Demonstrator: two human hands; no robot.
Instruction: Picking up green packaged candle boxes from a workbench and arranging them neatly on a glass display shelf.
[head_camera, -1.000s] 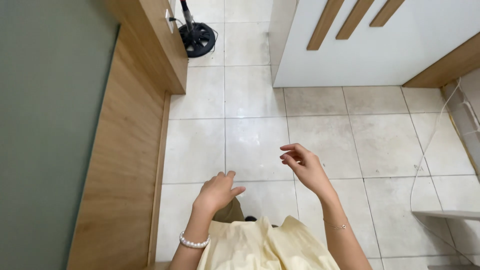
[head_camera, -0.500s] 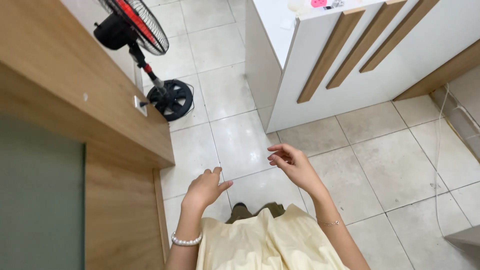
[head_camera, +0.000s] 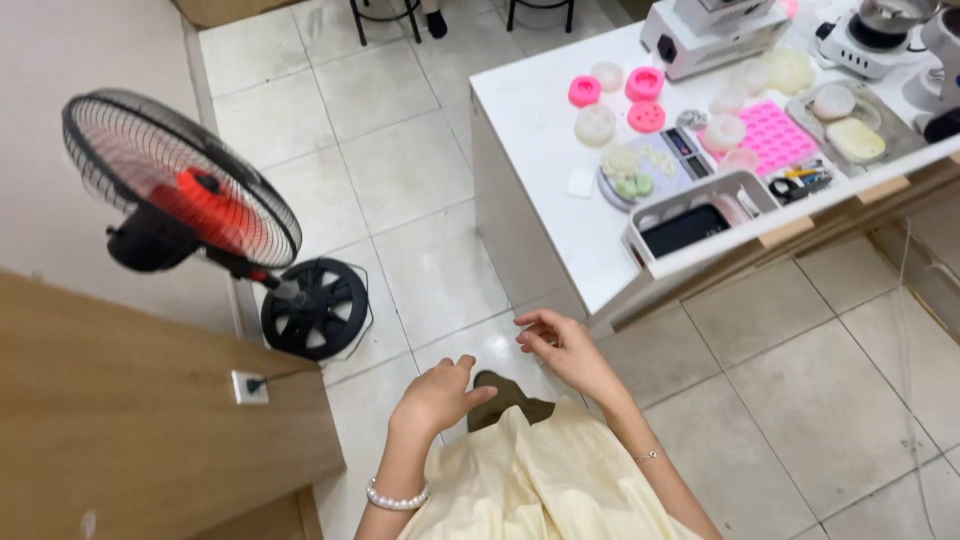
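I see both hands empty, fingers loosely spread: my right hand (head_camera: 562, 345) is nearer the white surface (head_camera: 540, 150), up-right of it; my left hand (head_camera: 440, 395) hangs over floor tiles (head_camera: 420, 170).

so I count two bare hands, left hand (head_camera: 437, 396) and right hand (head_camera: 562, 343), both empty, one standing fan (head_camera: 190, 210) at 9 o'clock, one white table (head_camera: 540, 150) at 1 o'clock, three round pink molds (head_camera: 645, 84) plus one flat pink tray mold (head_camera: 772, 135) on it
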